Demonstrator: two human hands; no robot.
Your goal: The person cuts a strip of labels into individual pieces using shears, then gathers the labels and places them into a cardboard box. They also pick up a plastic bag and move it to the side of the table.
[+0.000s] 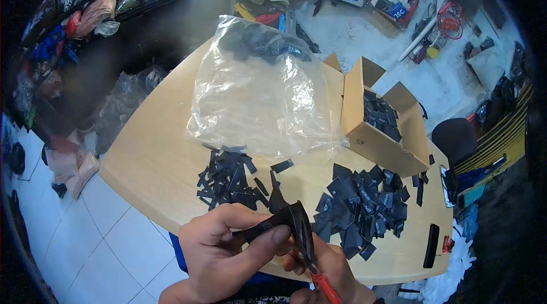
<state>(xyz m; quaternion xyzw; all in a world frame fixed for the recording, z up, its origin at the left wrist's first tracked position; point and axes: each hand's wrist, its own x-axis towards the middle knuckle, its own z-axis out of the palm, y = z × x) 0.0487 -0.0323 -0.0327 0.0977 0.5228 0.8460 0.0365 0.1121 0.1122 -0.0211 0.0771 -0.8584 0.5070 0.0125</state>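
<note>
My left hand point(222, 250) pinches a black fabric label strip point(256, 227) between thumb and fingers, and the strip's far end curls over by the blades. In my right hand point(339, 270) are scissors with red handles point(323, 287), their dark blades pointing up and away across the strip. Just beyond my left hand lies a pile of narrow black offcuts point(225, 181). A heap of wider black labels point(364, 204), some with pale lettering, lies past my right hand. How far the blades are apart is partly hidden.
A clear plastic bag point(262, 99) with dark pieces at its far end lies on the wooden table point(154, 150). Beside it stands an open cardboard box point(387, 147) filled with black labels. A black bar-shaped object point(431, 246) lies near the right edge.
</note>
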